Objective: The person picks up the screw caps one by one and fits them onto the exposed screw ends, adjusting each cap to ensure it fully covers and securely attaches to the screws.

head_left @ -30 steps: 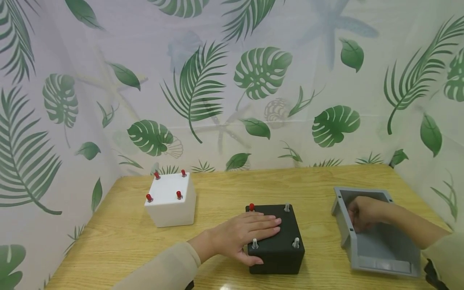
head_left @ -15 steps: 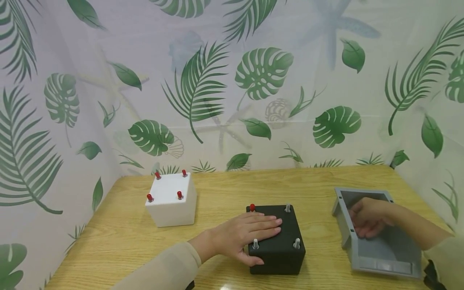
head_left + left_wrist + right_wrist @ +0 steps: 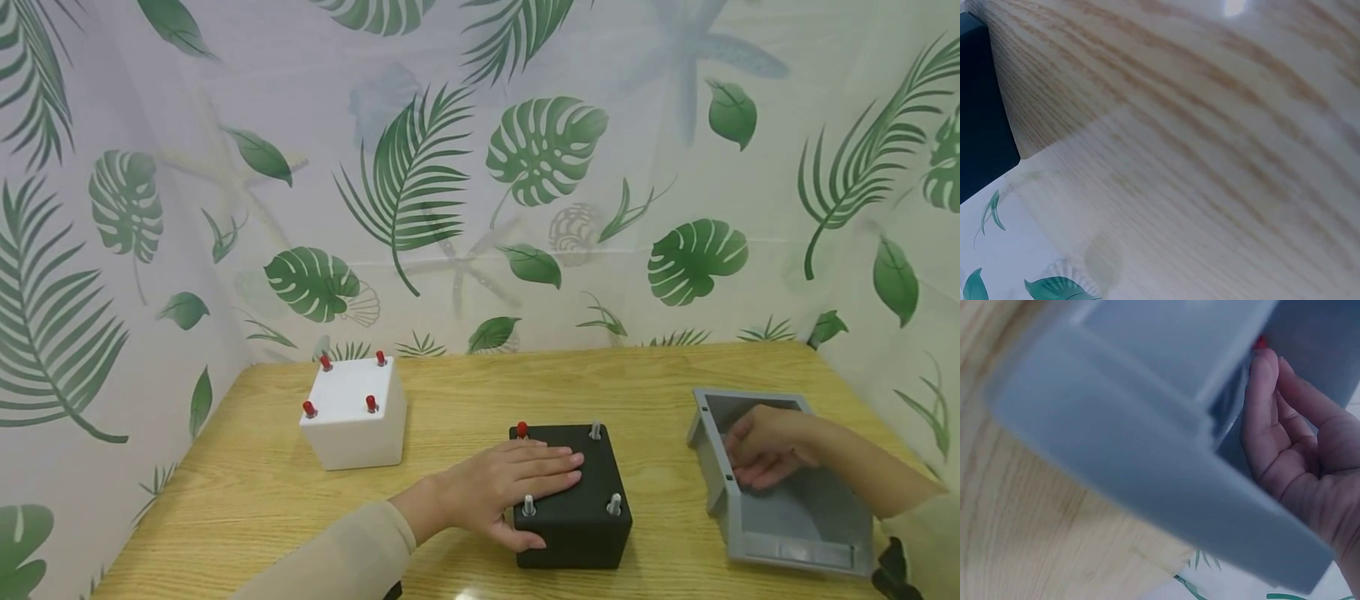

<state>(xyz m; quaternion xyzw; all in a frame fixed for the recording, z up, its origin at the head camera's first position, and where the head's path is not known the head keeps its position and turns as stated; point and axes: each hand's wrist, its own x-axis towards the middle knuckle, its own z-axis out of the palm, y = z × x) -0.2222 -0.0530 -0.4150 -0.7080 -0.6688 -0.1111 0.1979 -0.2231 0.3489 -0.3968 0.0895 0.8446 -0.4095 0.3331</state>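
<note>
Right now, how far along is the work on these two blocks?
Apparently done: four red caps stand on the white block, and one cap on the black block, at its far-left corner. In hand: the left hand rests on the black block; the right hand is inside the gray bin, a red piece by its grip, though whether it's held is unclear. Left, presumably: capping three bare posts.

Plain beige sleeves [image 3: 337, 554], soft cuffs [image 3: 402, 525], black pieces [image 3: 892, 571] beside them

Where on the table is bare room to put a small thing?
Bare wood shows between the white block and the black block, behind the latter, and, narrower, between it and the gray bin. Crowded: black block's top, under the left hand, and the bin's inside, around the right hand.
</note>
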